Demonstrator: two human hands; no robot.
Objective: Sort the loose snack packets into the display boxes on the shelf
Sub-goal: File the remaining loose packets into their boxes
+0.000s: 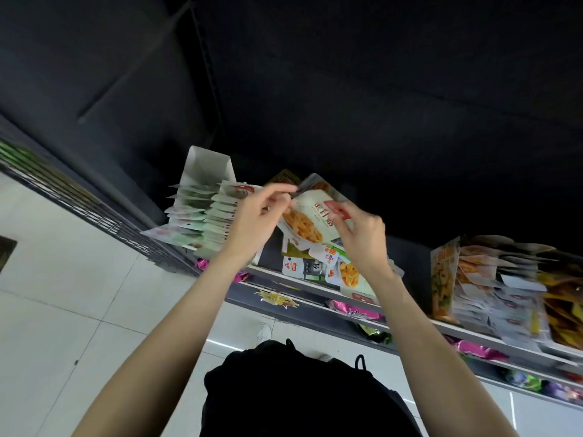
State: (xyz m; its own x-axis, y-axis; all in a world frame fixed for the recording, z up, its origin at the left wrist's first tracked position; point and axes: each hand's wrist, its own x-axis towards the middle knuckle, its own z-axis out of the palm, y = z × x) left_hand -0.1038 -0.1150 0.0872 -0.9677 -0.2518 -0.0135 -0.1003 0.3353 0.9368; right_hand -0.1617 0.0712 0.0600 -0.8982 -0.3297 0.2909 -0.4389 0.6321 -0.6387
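Head view: both hands, left hand point(252, 220) and right hand point(362, 238), pinch one snack packet point(310, 220) in their fingers; best square it before sliding it into the left display box point(205, 197).

A single wide-angle camera sits on the person's head and looks forward and steeply down, so both bare forearms run up from the bottom edge to the hands, which sit close to the lens near the middle of the frame. The view faces the shelf point(303, 283), which crosses slantwise from mid-left to lower right, with the dark torso and pale tiled floor point(63, 294) directly below. The upper half shows only dark, blurred surroundings, and straight lines bend toward the frame's edges.
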